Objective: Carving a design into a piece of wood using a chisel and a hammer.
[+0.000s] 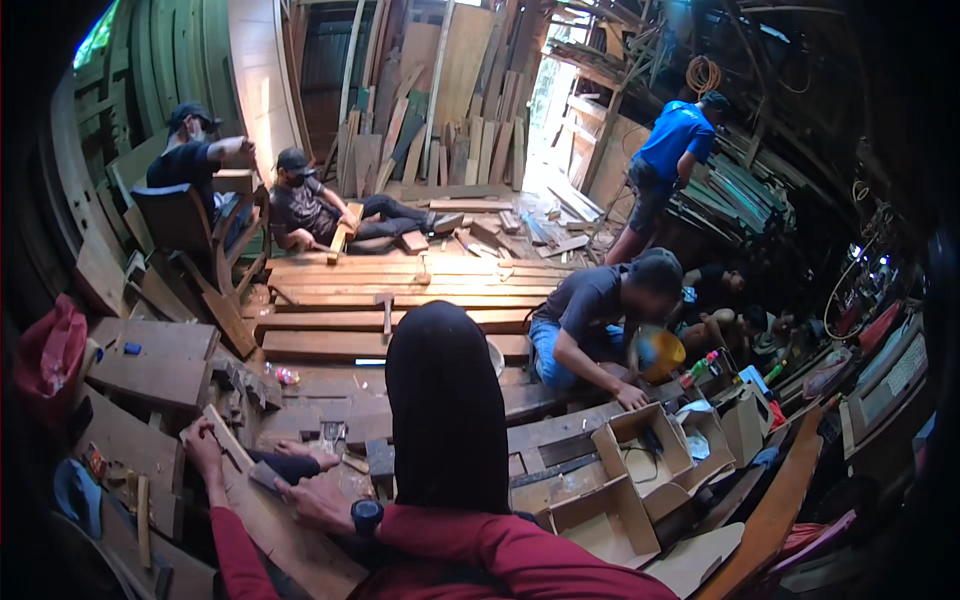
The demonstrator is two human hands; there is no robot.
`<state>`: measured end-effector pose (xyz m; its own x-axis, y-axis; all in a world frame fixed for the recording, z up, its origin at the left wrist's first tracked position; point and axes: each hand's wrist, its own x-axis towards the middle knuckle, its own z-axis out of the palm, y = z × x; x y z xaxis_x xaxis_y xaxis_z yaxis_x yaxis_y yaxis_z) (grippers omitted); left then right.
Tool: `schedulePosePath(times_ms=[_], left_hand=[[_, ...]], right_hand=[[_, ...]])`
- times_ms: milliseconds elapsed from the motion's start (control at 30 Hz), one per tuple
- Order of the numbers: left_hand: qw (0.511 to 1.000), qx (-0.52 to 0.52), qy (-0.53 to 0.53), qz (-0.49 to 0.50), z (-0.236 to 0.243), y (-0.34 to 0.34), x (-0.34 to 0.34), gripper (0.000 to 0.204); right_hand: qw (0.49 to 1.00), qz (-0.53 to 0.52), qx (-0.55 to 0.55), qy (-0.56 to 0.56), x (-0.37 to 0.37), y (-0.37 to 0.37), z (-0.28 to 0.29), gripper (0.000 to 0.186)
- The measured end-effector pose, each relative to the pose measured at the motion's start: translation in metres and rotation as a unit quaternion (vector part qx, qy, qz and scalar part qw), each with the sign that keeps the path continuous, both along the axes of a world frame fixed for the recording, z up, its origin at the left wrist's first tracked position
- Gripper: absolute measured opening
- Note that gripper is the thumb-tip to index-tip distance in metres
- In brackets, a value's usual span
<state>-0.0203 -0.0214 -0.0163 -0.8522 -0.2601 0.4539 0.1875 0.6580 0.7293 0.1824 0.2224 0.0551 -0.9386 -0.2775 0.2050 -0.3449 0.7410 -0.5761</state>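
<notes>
A long wooden board (285, 530) slants across my lap at the lower left. My left hand (204, 446) is closed around its edge near the far end. In my right hand (318, 502), with a dark watch on the wrist, is a dark flat block (264, 475) resting on or just above the board's face; its exact kind cannot be made out. A bare foot (318, 456) in a dark trouser leg shows just beyond the board, and my raised knee in black cloth (442, 410) stands in the middle.
Stacked planks (350, 295) with a hammer (386, 312) on them lie ahead. Open cardboard boxes (606, 530) are at right. A person in grey (600, 310) crouches there, reaching to a box. Others sit at far left; one in blue (678, 140) stands behind.
</notes>
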Motion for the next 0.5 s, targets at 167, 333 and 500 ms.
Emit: schedulePosePath(times_ms=[167, 333, 500], left_hand=[[0.999, -0.019, -0.027, -0.004, 0.010, 0.004, 0.009, 0.016], [0.999, -0.030, -0.032, 0.006, 0.019, 0.011, 0.008, 0.016], [0.999, -0.026, 0.040, -0.003, -0.004, -0.017, 0.001, 0.017]], right_hand=[[0.999, 0.015, 0.021, -0.045, -0.004, -0.001, 0.004, 0.052], [0.999, 0.007, 0.014, -0.036, 0.002, -0.006, -0.001, 0.051], [0.996, 0.026, 0.036, -0.077, -0.004, -0.009, 0.010, 0.058]])
